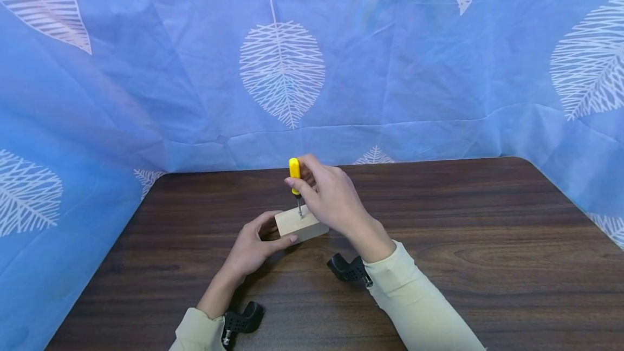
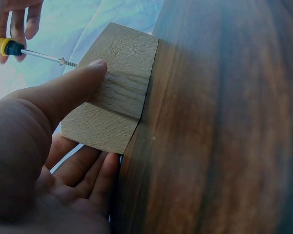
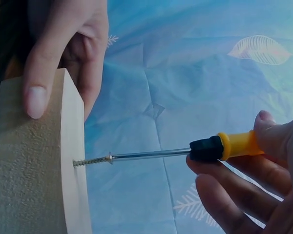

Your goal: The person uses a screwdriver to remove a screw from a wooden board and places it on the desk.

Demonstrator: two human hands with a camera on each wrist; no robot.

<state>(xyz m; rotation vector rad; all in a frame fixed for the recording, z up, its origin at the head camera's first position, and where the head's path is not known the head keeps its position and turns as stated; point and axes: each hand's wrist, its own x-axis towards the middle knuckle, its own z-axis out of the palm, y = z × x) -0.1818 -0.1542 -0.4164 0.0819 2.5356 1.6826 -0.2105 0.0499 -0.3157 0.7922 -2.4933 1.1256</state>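
A pale wooden block (image 1: 304, 230) lies on the dark table, held at its left end by my left hand (image 1: 251, 248), thumb on the near side and fingers behind. My right hand (image 1: 336, 196) grips the yellow handle of a screwdriver (image 1: 294, 169) above the block. In the right wrist view, the tip of the screwdriver (image 3: 151, 154) meets the head of a screw (image 3: 95, 161). The screw's point is in the block's upper face, with most of its thread showing. The left wrist view shows the left thumb pressed along the block (image 2: 127, 68).
A dark wood-grain table (image 1: 463, 242) spreads around the hands. Behind it hangs a blue cloth (image 1: 414, 69) with white leaf prints. Black wrist-worn mounts (image 1: 347, 268) sit under both forearms, close above the tabletop.
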